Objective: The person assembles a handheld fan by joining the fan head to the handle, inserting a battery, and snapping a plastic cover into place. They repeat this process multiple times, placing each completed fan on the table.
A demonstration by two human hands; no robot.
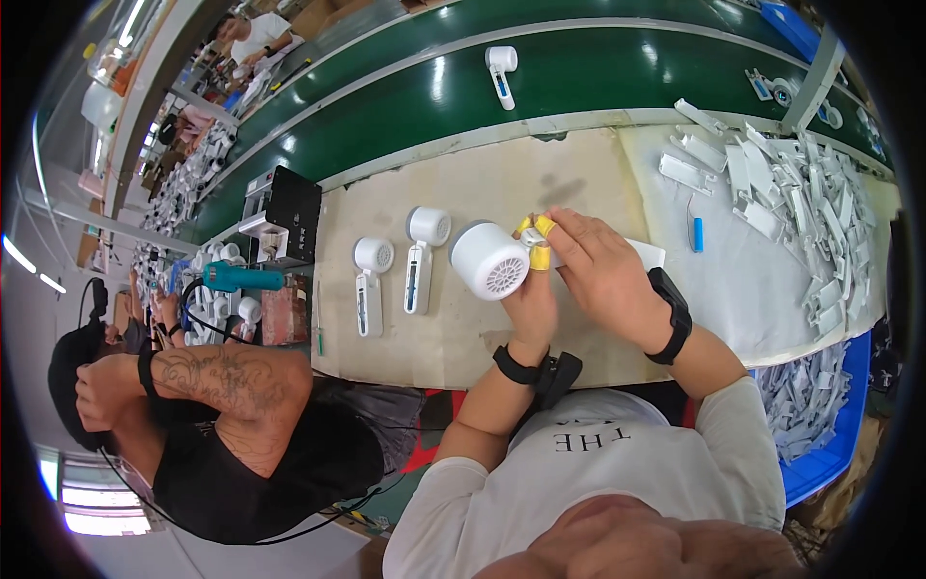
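A beige work surface (pixel 588 159) runs in front of us, with a green conveyor belt (pixel 405 106) beyond it. Our left hand (pixel 531 309) is closed around the underside of a white fan (pixel 489 261), near its neck, so the round head leans out to that hand's left with its grille toward us. Our right hand (pixel 610 280) is drawn in narrow, fingertips on the same neck; with both hands meeting there, the fan probably cannot twist. Yellow finger covers (pixel 541 257) wrap some fingertips, perhaps for grip or protection. A flat white end (pixel 651 253) shows past the right hand, but we cannot tell if it is the fan's handle.

Just left of the held fan, a nearer fan (pixel 417 280) and a farther fan (pixel 369 294) lie side by side, their open handles toward us, presumably for easy reach. Right of the right hand rests a blue cell (pixel 697 234) with a wire, apart from the white casings (pixel 820 212), which are heaped farther right, likely to leave the space around our hands free. Well ahead of both hands, another fan (pixel 502 72) lies on the belt.
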